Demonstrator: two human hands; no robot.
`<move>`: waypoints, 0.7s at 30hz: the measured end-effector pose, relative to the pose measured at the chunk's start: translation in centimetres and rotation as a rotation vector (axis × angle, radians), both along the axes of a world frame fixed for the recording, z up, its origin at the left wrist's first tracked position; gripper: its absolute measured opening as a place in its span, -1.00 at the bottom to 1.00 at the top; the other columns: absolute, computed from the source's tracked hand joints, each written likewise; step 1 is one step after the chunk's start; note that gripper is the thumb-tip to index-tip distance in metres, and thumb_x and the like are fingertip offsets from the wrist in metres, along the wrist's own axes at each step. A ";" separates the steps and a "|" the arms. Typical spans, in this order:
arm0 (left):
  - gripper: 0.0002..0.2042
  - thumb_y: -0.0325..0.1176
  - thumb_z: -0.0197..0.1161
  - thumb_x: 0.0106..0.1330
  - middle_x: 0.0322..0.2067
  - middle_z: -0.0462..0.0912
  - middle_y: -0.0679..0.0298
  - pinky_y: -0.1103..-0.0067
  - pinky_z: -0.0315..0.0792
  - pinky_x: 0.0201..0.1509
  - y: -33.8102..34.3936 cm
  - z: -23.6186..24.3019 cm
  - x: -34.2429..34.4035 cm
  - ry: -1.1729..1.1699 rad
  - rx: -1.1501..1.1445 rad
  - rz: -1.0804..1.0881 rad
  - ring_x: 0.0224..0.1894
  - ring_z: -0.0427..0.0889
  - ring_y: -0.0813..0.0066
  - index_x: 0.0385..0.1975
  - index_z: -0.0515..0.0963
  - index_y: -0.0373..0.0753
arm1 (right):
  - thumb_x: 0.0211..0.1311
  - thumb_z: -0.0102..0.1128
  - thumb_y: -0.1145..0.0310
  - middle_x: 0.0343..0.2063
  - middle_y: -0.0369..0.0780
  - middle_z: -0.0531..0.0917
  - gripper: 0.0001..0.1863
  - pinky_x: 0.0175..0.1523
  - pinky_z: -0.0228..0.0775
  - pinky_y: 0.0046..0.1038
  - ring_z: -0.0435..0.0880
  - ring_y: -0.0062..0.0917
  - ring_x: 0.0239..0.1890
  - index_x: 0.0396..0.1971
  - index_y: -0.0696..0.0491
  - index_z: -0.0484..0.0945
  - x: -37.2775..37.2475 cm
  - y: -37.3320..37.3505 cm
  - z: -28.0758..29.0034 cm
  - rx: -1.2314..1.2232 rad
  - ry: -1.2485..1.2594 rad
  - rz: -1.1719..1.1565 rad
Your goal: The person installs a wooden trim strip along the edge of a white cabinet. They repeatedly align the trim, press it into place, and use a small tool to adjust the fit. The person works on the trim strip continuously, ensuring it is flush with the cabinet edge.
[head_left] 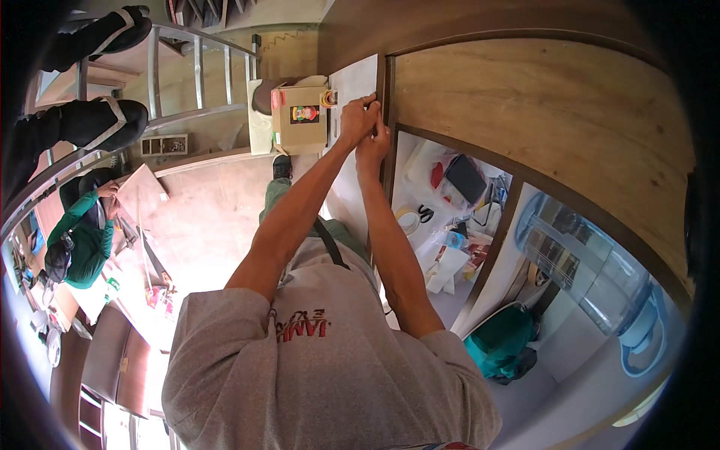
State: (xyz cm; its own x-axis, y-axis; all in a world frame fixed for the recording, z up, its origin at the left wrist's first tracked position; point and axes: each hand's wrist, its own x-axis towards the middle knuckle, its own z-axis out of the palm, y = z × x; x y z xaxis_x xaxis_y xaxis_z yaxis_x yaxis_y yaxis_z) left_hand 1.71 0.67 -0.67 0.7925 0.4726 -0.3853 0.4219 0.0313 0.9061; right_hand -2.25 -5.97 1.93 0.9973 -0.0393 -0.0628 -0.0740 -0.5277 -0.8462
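Both my arms reach forward to the edge of a white panel (358,76), where it meets a dark brown wooden frame (388,90). My left hand (355,121) is closed, its fingertips pinched together over the panel's right edge. Just behind and to its right, my right hand (371,150) is also closed, with its fingers pointing up toward the left fingertips. The two hands touch or nearly touch. Whatever they pinch is too small or too hidden to name.
Left of the panel stands a cardboard box (304,124). Right are shelf compartments with scissors (425,214), a tape roll (409,222), a large water bottle (585,262) and a green bag (501,341). Someone stands on a metal ladder (199,71); a green-sleeved person (86,244) handles a board.
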 end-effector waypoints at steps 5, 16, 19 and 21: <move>-0.60 -0.13 0.15 0.20 -0.22 0.68 -0.05 0.37 0.51 -0.01 0.9 0.3 1.1 0.004 0.004 -0.034 -0.17 0.68 0.07 -0.05 0.63 -0.20 | 0.16 0.17 0.49 -0.31 -0.12 0.52 -0.52 -0.09 0.33 -0.37 0.50 -0.40 -0.20 0.14 0.06 0.49 1.4 0.4 -2.4 0.043 -0.061 -0.026; -0.61 -0.11 0.16 0.20 -0.20 0.68 -0.03 0.35 0.52 -0.02 1.8 1.6 2.4 0.058 0.030 -0.060 -0.17 0.68 0.06 -0.06 0.64 -0.19 | 0.19 0.17 0.47 -0.25 -0.09 0.53 -0.53 0.00 0.33 -0.36 0.52 -0.34 -0.12 0.15 0.07 0.48 2.9 0.7 -1.3 0.088 -0.032 0.038; -0.61 -0.12 0.17 0.20 -0.20 0.67 -0.04 0.35 0.51 -0.02 1.6 0.9 2.2 0.014 0.078 -0.068 -0.17 0.68 0.06 -0.06 0.64 -0.20 | 0.22 0.17 0.46 -0.24 -0.08 0.53 -0.54 0.00 0.33 -0.34 0.51 -0.34 -0.12 0.16 0.06 0.48 2.7 0.4 -2.0 0.084 -0.022 0.038; -0.60 -0.12 0.17 0.20 -0.21 0.68 -0.04 0.35 0.51 -0.02 1.2 0.7 1.8 -0.002 0.081 -0.058 -0.17 0.68 0.06 -0.06 0.63 -0.21 | 0.20 0.16 0.48 -0.27 -0.12 0.54 -0.54 -0.04 0.33 -0.39 0.50 -0.41 -0.16 0.15 0.08 0.49 2.4 0.0 -2.3 0.073 -0.026 0.025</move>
